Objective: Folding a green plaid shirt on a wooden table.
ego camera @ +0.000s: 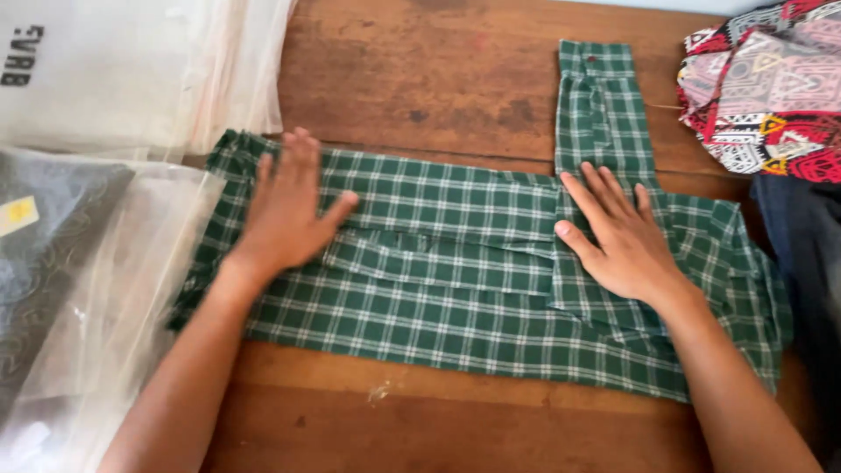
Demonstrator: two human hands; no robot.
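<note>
The green checked shirt (pixel 455 289) lies flat across the middle of the wooden table (pixel 438 88), folded into a long band that runs from left to right. One sleeve (pixel 604 114) sticks out from the band toward the far edge of the table, its cuff farthest from me.

My left hand (pixel 289 206) rests palm down on the left end of the shirt, fingers spread and straight, gripping nothing. My right hand (pixel 618 232) lies flat on the right part of the shirt, just where the sleeve meets the folded band, fingers also stretched out and pointing away from me, pressing on the cloth without clutching it.

To the left of the shirt, clear plastic bags (pixel 114 263) overlap the table edge, one of them touching the shirt's left end; dark fabric shows through the nearer one. At the far right corner sits a bundle of red patterned cloth (pixel 771 88), and below it a dark blue garment (pixel 806 263) lies just beside the shirt's right end.
</note>
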